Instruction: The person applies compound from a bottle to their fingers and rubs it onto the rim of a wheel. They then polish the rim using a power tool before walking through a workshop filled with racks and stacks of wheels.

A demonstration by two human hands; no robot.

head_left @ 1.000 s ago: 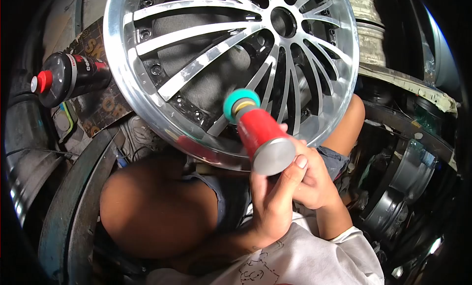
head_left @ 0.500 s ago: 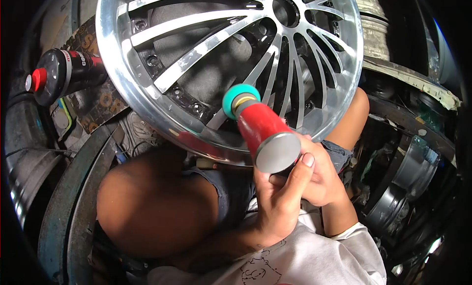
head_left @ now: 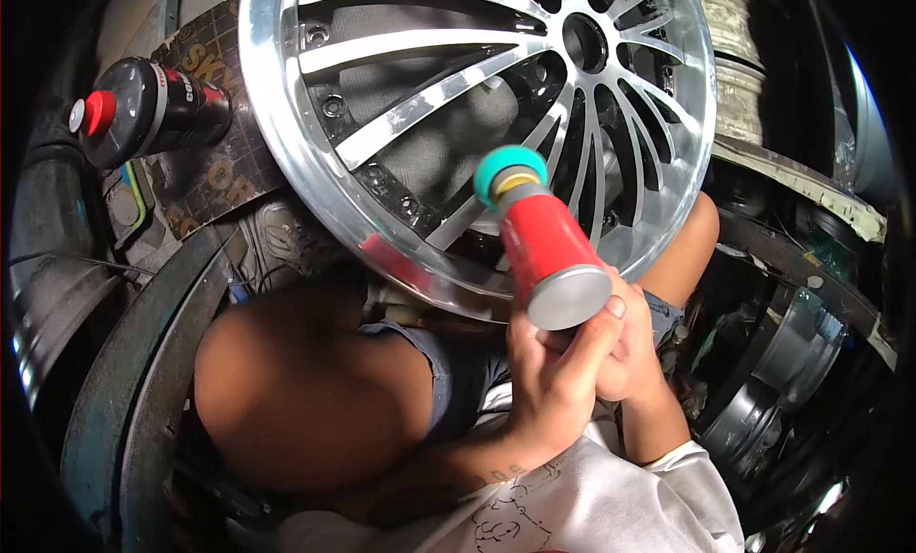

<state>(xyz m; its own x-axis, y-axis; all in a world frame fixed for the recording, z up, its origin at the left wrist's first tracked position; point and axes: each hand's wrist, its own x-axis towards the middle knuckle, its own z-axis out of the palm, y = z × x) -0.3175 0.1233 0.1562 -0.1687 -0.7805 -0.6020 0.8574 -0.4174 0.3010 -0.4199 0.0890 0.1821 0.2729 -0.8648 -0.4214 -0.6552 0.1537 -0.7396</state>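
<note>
— Red, that was what caught the eye: a red tool (head_left: 549, 240), stubby and cylindrical, out in front of the lower part of the wheel (head_left: 284, 157)!
— And who had it?
— Both hands. The left hand (head_left: 551, 386) was wrapped round its near end, fingers curled tight, thumb laid up beside the flat grey cap (head_left: 570, 298). The right hand (head_left: 637, 354) was tucked in behind the left, closed on the same end.
— So nothing spread open?
— Nothing. Both were clamped on the tool's body, hand against hand.
— Where did the working end sit?
— The teal pad (head_left: 510, 169) was at the spokes (head_left: 429, 100), between the wheel's hub hole (head_left: 585, 42) and its lower lip. It looked pressed to a spoke, though I could not tell for sure that it touched.
— And the wheel itself?
— Polished, many-spoked, tilted toward the person, its lower lip just above a bare knee (head_left: 305, 391).
— Anything off to the side?
— Left of the wheel, a black bottle (head_left: 157, 109) with a red cap lay on printed cardboard (head_left: 215, 186), which ran in under the wheel's edge. Right of the wheel and lower, dark rims (head_left: 763, 405) sat well apart from the hands.
</note>
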